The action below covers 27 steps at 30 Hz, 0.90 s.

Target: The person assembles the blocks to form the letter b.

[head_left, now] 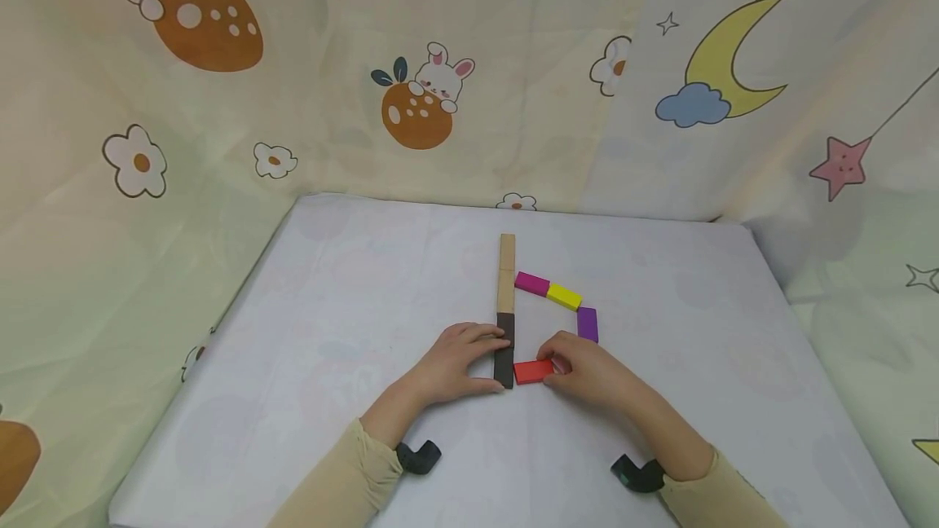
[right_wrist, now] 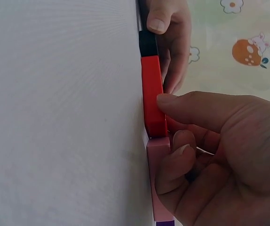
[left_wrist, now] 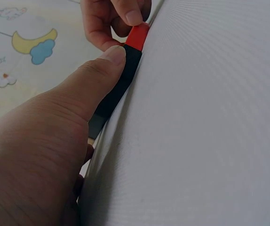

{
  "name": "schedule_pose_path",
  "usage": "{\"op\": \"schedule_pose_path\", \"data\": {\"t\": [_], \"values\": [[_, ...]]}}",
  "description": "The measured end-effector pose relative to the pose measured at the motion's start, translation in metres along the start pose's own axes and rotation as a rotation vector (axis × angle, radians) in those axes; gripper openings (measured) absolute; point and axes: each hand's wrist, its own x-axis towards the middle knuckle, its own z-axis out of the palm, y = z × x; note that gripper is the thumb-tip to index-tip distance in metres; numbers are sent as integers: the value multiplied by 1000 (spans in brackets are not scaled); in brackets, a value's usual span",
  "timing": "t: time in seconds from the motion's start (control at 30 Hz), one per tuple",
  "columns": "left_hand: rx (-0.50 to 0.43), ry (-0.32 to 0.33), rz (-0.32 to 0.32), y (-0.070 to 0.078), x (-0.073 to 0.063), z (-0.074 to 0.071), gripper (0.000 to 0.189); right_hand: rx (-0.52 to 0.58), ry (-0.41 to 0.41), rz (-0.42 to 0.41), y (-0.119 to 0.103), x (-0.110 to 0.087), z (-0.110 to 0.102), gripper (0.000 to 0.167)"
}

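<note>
A red block (head_left: 531, 371) is pinched between the thumb and fingers of my right hand (head_left: 590, 373), lying with one end against the near black block (head_left: 504, 371). My left hand (head_left: 456, 361) rests along the left side of the two black blocks, its thumb at their near end and its fingertips farther up. Past the red block's other end, a pink block (right_wrist: 158, 174) shows in the right wrist view, partly covered by my right fingers. Beyond that hand lies a purple block (head_left: 588, 324).
Two plain wooden blocks (head_left: 507, 288) continue the black ones in a straight line away from me. From them a magenta block (head_left: 531, 283) and a yellow block (head_left: 564, 297) slant toward the purple one. All lie on a white-covered table (head_left: 330, 292) with patterned cloth (head_left: 513, 104) behind.
</note>
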Motion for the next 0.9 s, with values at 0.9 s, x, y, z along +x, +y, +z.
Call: {"op": "schedule_pose_path", "data": {"t": [0.9], "values": [[-77,10,-20,1,1,-2,67,45,206,158,22,-7,-55,30]]}}
